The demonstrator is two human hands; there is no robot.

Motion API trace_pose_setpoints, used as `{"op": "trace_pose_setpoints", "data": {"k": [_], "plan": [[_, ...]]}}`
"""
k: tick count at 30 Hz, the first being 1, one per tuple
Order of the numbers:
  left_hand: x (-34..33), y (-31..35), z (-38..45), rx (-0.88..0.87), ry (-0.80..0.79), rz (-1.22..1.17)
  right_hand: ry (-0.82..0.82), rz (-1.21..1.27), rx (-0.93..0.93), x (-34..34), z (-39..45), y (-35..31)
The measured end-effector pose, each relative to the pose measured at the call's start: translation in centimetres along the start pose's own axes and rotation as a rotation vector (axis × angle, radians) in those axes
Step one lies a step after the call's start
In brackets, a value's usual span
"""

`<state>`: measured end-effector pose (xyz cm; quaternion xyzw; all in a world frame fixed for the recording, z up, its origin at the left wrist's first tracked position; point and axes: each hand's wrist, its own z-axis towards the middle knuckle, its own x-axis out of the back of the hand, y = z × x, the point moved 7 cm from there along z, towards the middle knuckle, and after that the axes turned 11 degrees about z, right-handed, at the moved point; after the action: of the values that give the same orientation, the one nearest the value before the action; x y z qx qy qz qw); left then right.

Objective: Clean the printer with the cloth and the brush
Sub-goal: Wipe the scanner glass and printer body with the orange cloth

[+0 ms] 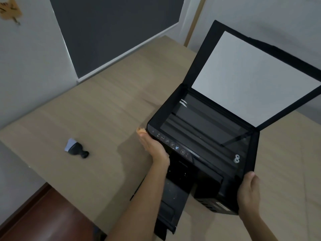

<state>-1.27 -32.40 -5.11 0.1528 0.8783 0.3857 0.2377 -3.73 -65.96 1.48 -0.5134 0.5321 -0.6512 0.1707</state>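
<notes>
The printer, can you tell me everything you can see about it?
The printer is a black box that looks like plastic, standing on a pale wooden table. Its scanner lid is tipped up, white inside, above dark shiny glass. A row of round buttons runs along the front edge, and a speckled tray sticks out past the table's edge. The left hand presses flat on one side; the right hand grips the other corner.

The black open-lidded printer (206, 136) stands on the right of the pale wooden bench (97, 110), the small black white-bristled brush (76, 148) lying well apart on its left.
</notes>
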Motion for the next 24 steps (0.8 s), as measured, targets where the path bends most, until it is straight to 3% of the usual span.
{"op": "trace_pose_setpoints", "data": {"k": [5, 8, 11, 12, 13, 17, 20, 24], "plan": [[-2.7, -6.7, -9.6, 0.321, -0.152, -0.002, 0.034, -0.009, 0.006, 0.3, 0.3, 0.1], [-3.2, -4.8, -13.2, 0.11, -0.181, 0.089, 0.026, 0.005, 0.018, 0.2, 0.3, 0.3], [-1.1, 0.7, -6.3, -0.317, 0.039, 0.157, 0.019, 0.004, 0.016, 0.2, 0.4, 0.4], [-0.4, 2.2, -3.7, -0.354, 0.073, 0.14, 0.02, 0.0, 0.014, 0.2, 0.5, 0.3], [-0.1, 3.0, -1.1, -0.317, 0.045, 0.127, 0.024, -0.007, 0.009, 0.2, 0.5, 0.4], [0.5, 1.2, 4.0, 0.148, -0.225, 0.08, 0.03, -0.014, -0.015, 0.3, 0.5, 0.7], [0.7, 1.0, 3.5, 0.157, -0.301, 0.224, 0.031, -0.02, -0.007, 0.2, 0.5, 0.6], [0.2, 3.5, 3.6, -0.005, -0.372, 0.123, 0.042, -0.04, 0.007, 0.1, 0.3, 0.3]]}}
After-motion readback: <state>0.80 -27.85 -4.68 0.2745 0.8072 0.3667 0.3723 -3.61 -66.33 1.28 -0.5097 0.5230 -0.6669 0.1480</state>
